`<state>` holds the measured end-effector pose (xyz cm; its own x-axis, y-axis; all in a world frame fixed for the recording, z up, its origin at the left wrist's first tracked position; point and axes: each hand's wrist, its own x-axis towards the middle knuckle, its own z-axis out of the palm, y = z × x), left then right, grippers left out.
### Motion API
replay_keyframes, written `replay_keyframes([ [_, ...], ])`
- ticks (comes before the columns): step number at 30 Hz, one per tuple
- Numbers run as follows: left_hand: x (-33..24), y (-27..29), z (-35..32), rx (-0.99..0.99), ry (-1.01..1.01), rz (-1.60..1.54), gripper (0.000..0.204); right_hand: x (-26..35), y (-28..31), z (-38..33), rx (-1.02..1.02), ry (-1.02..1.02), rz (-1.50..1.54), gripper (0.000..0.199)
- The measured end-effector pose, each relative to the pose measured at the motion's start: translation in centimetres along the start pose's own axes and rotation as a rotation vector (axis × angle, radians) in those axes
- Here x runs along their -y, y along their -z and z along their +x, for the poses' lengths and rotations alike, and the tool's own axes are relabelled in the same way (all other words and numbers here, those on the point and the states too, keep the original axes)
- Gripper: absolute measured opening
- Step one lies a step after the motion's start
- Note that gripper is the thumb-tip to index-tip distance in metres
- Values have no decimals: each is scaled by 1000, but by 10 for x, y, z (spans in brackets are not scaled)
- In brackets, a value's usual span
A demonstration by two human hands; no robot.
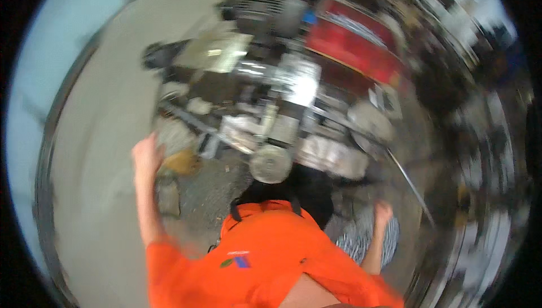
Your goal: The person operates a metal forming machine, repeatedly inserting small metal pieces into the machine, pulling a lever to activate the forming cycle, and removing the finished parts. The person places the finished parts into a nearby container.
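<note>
The whole picture is smeared by motion. My left hand (148,155) hangs at the left of a low, cluttered machine, beside a pale lumpy bundle (176,136) and a yellowish-brown piece (182,162). Its fingers look curled, but blur hides whether anything is in them. On the right, my right hand (383,212) hovers over or beside a round black-and-white striped cushion (370,234); its fingers are too blurred to read. In front of my body stands the machine, with a round metal disc (271,164) at its near end and a grey box-shaped part (282,130) behind it.
A red panel or box (353,40) sits at the back right, near a dark finned motor (262,14). A long thin rod (411,186) slants down on the right. Pale cloths (332,156) lie near the disc. Grey floor (101,155) and a light blue wall (34,133) lie left.
</note>
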<state>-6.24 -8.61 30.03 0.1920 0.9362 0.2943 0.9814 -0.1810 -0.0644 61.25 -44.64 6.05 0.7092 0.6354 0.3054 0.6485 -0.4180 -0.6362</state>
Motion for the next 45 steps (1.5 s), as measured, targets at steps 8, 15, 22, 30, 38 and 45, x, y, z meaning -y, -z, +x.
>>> replay_keyframes([
  [8, -233, 39, 43, 499, -224, -1238, 30, 306, -37, 54, 584, -131, 1156, 30],
  [15, -201, 14, -9, 488, -19, -1408, 16, 233, -78, -9, 514, -63, 504, 29],
  [22, -127, -102, -75, 567, 305, -1258, 15, 221, -112, -15, 664, 46, 451, 27],
  [30, -123, -111, -84, 659, 210, -1101, 18, 236, -92, -1, 741, 49, 437, 32],
  [38, -147, -15, -19, 426, 86, -1204, 19, 405, -81, 83, 796, 1009, 252, 21],
  [45, -150, -10, -29, 556, 69, -1118, 21, 421, -122, 111, 973, 1351, 69, 17],
])
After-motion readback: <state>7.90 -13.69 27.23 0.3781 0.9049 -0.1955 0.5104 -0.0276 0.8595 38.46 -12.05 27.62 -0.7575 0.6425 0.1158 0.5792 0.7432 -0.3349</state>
